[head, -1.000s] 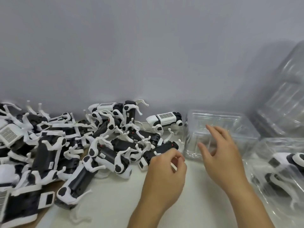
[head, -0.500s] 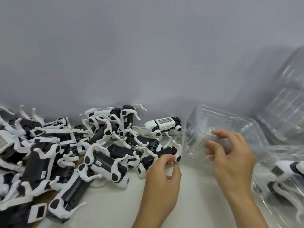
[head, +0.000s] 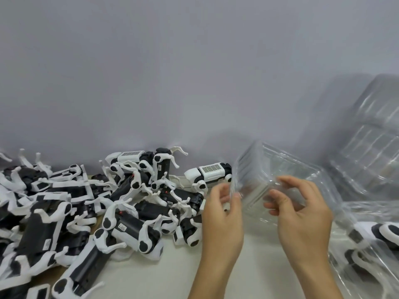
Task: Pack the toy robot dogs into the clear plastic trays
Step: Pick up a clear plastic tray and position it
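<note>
A heap of black and white toy robot dogs (head: 90,208) covers the left half of the table. An empty clear plastic tray (head: 278,169) is lifted off the table and tilted at centre right. My left hand (head: 222,221) grips its near left edge. My right hand (head: 302,212) grips its near right side, fingers curled over the rim. One white dog with a grille (head: 209,171) lies just left of the tray, against the wall.
A clear tray (head: 367,251) holding a packed dog lies at the lower right. A stack of clear trays (head: 371,134) leans against the grey wall at the far right. Bare table shows between my forearms.
My right hand lifted and tilted the clear tray off the table. My left hand left the dog near the heap and moved right onto the tray's edge.
</note>
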Available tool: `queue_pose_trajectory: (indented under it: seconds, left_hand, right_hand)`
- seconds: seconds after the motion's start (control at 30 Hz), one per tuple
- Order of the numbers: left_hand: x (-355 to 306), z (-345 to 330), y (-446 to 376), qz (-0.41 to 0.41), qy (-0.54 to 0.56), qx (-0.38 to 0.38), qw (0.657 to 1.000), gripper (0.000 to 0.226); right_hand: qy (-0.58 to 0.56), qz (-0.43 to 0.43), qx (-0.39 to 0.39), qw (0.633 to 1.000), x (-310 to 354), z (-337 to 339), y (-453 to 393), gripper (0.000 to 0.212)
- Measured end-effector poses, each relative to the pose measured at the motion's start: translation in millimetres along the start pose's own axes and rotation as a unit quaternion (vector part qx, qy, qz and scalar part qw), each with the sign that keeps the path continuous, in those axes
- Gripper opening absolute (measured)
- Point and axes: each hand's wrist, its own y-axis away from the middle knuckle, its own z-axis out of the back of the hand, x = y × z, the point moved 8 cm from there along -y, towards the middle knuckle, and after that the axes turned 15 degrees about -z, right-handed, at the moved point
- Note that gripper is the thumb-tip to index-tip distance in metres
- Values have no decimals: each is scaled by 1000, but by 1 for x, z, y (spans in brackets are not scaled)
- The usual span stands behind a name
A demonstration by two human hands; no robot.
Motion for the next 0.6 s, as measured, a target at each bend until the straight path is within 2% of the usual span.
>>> queue_pose_trajectory:
  seconds: [0.07, 0.17, 0.33, 0.47, 0.6]
  left_hand:
    - [19, -8, 3, 70, 39, 32, 996, 16]
    - [35, -15, 3, 155, 170, 40, 972, 32]
    - [36, -17, 0, 166, 296, 16, 941, 33]
    - [37, -19, 0, 173, 338, 17, 925, 31]
    - [35, -21, 0, 152, 334, 26, 930, 29]
  right_hand:
    - [-15, -3, 0, 1000, 1, 1, 0, 39]
    - [-20, -12, 9, 1000, 2, 2, 2, 41]
    - [11, 1, 36, 999, 11, -2, 6, 37]
    - [125, 64, 6, 990, 26, -6, 10, 19]
    - [179, 66, -20, 981, 32, -15, 11, 47]
